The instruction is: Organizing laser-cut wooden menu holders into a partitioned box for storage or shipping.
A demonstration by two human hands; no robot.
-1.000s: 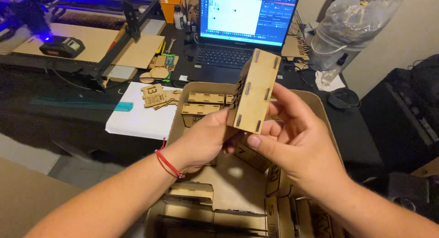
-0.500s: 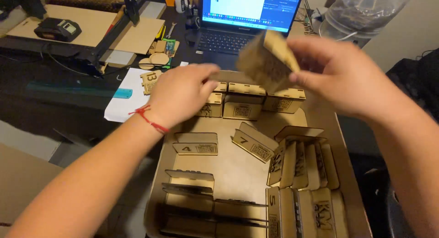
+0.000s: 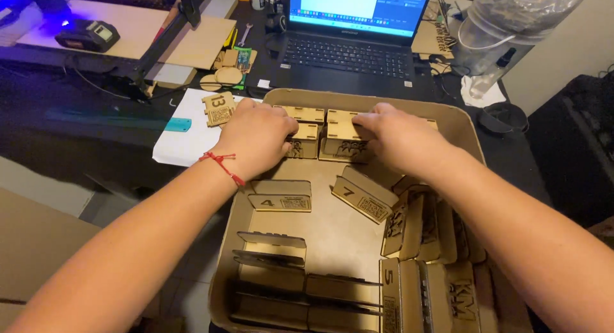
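Both hands are resting palm-down on the row of small laser-cut wooden boxes (image 3: 342, 133) standing along the far wall of the cardboard tray (image 3: 462, 125). I am pressing my left hand (image 3: 256, 136), the one with the red string bracelet (image 3: 222, 167) at the wrist, over the left box, fingers curled loosely on its top, not gripping. I am laying my right hand (image 3: 396, 136) flat and narrow over the box beside it, holding nothing. More engraved wooden pieces are lying nearer me in the tray: a panel (image 3: 281, 196) and a tilted box (image 3: 363, 195). An open laptop (image 3: 355, 26) is sitting beyond the tray, and a loose wooden piece (image 3: 219, 109) is lying on white paper (image 3: 182, 141) to the left.
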